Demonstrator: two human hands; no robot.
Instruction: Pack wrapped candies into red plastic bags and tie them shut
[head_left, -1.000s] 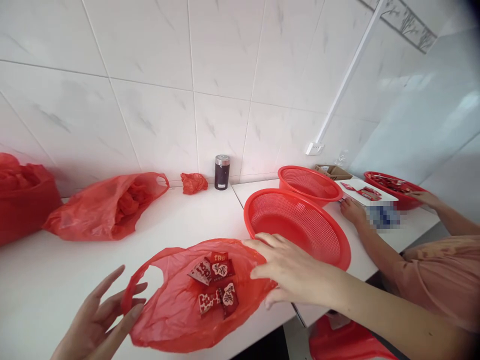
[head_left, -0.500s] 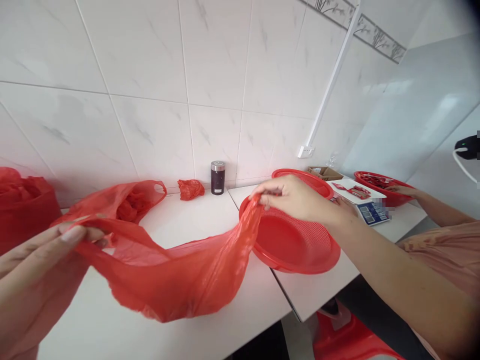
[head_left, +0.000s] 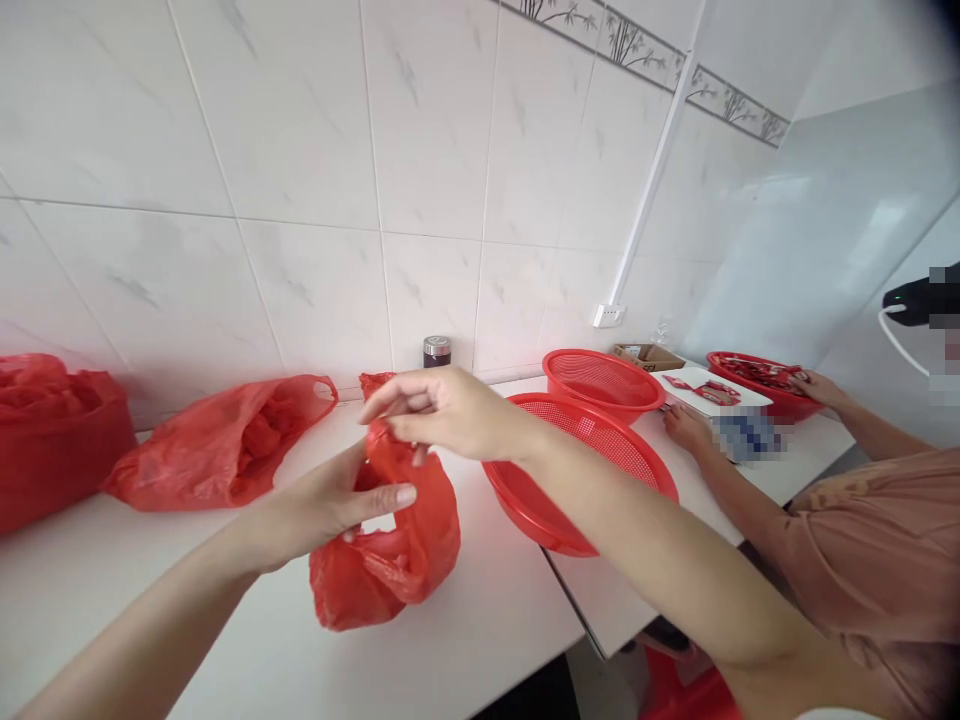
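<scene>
A small red plastic bag (head_left: 390,560) hangs gathered above the white counter (head_left: 225,640), its bottom resting near the front edge. My right hand (head_left: 435,408) pinches the bag's top from above. My left hand (head_left: 337,500) grips the bag's upper left side, thumb stretched across it. Whatever lies inside the bag is hidden by the bunched plastic.
A red mesh basket (head_left: 581,480) sits just right of the bag, a second one (head_left: 604,378) behind it. A fuller red bag (head_left: 217,440) and a red sack (head_left: 52,430) lie at left. A dark jar (head_left: 437,351) stands by the wall. Another person's hands (head_left: 686,428) work at right by a scale (head_left: 742,435).
The bag lay flat with small packets showing, then was stretched between both hands; now its ends are drawn together and it hangs bunched, both hands meeting at its top.
</scene>
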